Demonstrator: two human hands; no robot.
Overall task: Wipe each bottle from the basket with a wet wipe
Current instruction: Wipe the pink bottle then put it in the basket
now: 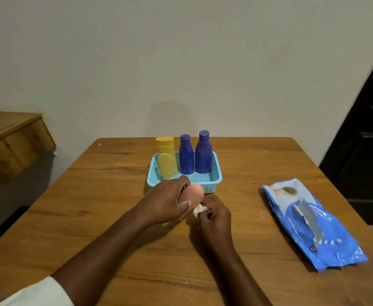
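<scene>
A light blue basket [216,176] stands at the far middle of the wooden table. In it stand a yellow bottle [167,159] and two dark blue bottles [186,155] [203,153]. Just in front of the basket, my left hand [165,200] grips a peach-pink bottle [193,194], tilted with its rounded end up. My right hand [215,214] holds a crumpled white wet wipe [199,209] pressed against the lower side of that bottle.
A blue pack of wet wipes [313,224] lies on the right part of the table [92,217], its flap peeled back. A wooden ledge [11,138] juts out at the left. The wall is right behind the table; a dark doorway [366,151] is at the right.
</scene>
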